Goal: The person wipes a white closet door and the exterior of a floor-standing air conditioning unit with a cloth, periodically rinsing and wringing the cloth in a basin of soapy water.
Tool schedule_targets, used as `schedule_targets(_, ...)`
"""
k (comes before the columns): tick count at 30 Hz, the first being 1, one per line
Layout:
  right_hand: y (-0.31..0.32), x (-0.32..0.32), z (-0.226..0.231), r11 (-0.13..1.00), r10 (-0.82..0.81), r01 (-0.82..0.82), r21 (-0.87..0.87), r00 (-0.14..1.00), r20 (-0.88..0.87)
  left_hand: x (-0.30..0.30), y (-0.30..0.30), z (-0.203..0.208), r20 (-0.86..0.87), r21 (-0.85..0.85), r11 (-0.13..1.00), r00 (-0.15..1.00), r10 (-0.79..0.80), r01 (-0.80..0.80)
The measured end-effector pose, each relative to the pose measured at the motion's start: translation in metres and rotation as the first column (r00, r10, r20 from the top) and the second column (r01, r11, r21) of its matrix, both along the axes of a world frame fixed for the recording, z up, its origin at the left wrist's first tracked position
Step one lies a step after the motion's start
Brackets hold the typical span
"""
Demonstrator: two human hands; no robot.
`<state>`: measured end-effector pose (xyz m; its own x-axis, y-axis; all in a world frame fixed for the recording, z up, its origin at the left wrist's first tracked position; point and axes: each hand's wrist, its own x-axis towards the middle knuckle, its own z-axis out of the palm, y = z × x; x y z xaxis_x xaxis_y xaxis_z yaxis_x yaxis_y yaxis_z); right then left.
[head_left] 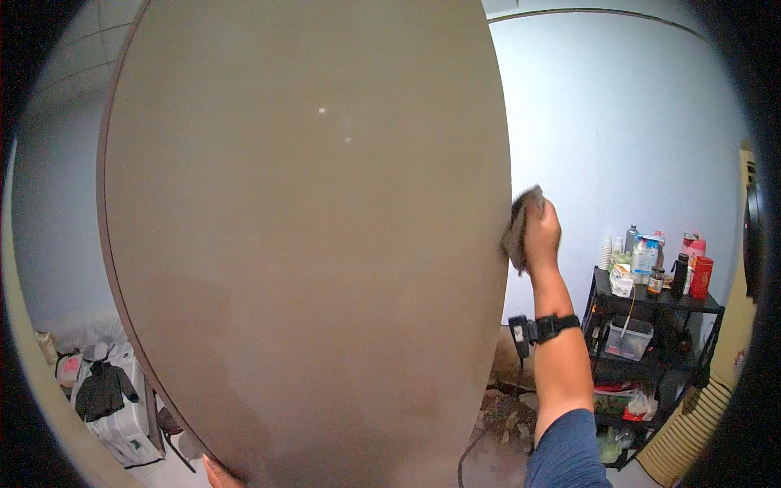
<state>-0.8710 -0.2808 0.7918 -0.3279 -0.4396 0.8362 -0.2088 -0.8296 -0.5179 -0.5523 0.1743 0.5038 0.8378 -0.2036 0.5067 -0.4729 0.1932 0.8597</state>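
Looks like edge-wiping tbh, with the right hand clenched on a dark rag at the right edge of the big brown panel ahead, can't tell if the left hand is gripping, and next probably needs steady pressure there.

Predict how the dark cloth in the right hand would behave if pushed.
The dark cloth would probably flop, as it looks bunched in the right hand. It is likely light, since that hand alone holds it. Rolling seems unlikely, given its uneven outline.

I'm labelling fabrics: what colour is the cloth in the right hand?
The cloth is dark greyish brown, seen best in the head view.
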Motion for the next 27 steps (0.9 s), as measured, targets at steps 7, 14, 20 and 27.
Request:
schedule_targets(7,0.085,-0.067,-0.016,0.932,0.362,-0.361,0.036,0.918,-0.164,0.008,-0.004,-0.018,-0.086,-0.037,0.994,0.992,0.097,-0.101)
schedule_targets(14,0.127,-0.012,0.048,0.581,0.804,-0.813,0.027,0.569,-0.175,0.044,0.005,-0.053,0.116,-0.002,0.992,0.985,0.127,-0.127)
schedule_targets(20,0.076,0.040,0.040,0.869,-0.278,0.181,-0.460,0.949,-0.152,0.023,-0.007,-0.031,-0.003,-0.134,0.988,0.997,0.072,-0.072)
schedule_targets(27,0.079,0.066,0.017,0.758,-0.451,0.381,-0.529,0.892,-0.003,0.018,-0.008,-0.027,0.106,-0.112,0.991,0.991,0.086,-0.074)
